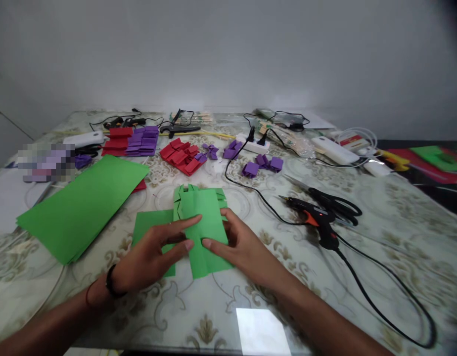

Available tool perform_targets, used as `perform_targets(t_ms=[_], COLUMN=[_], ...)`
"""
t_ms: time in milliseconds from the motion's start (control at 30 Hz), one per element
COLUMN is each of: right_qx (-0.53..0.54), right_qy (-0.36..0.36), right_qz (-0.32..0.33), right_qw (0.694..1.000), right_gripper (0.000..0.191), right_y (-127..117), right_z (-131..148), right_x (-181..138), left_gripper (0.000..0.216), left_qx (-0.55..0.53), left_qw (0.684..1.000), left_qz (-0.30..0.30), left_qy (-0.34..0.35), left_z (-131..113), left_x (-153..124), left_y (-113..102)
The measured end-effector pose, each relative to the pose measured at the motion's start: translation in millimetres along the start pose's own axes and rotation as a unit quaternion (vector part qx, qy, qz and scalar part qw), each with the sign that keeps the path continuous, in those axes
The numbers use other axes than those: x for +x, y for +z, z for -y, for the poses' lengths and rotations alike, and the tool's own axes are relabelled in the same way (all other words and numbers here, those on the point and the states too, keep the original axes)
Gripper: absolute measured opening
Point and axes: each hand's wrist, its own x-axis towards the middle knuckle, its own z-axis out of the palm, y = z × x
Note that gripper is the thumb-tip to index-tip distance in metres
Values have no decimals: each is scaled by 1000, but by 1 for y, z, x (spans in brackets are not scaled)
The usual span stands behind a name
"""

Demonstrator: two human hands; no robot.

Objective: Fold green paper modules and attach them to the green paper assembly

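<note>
Green paper (206, 202) is held above the surface (139, 326), partly covering folded green pieces (178, 207). Its right side is clamped by the right hand (247, 242); whether the left hand's (154, 249) grip is closed cannot be told. Creases are best pressed evenly, edges aligned.

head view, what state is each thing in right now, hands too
creased green paper sheet, partly unfolded, under both hands
bare left hand, thumb and index finger on the sheet
bare right hand, thumb on the sheet
large green paper stack, lying flat
black glue gun with orange trigger, lying down, red light lit
black-handled metal scissors, lying down
white plastic power strip, black plugs inserted
</note>
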Motion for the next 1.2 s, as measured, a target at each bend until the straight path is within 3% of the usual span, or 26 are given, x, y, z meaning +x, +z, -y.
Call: perform_targets(t_ms=[100, 233, 333, 433, 533, 667, 867, 1200], right_qx=[-20, -213, -285, -259, -196, -117, -83, -32], right_qy=[4, -8, -12, -24, -41, -31, -8, -70], right_qz=[-7, 19, 34, -34, -88, -53, -36, 16], right_qw=[1000, 977, 958, 965, 976, 991, 996, 997], right_gripper=[43, 25, 25, 22, 37, 35, 26, 13], right_y=[-3, -15, -23, -27, -28, -26, -21, -21], right_z=[1, 8, 15, 20, 21, 18, 16, 20], right_x=[1, -3, -6, -6, -4, -2, -7, -13], left_gripper=[56, 62, 62, 36, 30, 29, 29, 24], left_qx=[-44, -145, -126, -115, -126, -107, -91, -106], left_qw=[999, 987, 989, 990, 987, 986, 993, 990], left_qz=[0, -63, -65, -46, -71, -107, -74, -58], left_qy=[11, -6, -41, -74, -76, -66, -21, 69], left_z=[5, 9, 10, 9, 6, 2, -3, 5], left_x=[-1, 2, 5, 7, 7, 8, 5, 0], left_y=[3, 0, -5, -6, -6, -6, -6, -16])
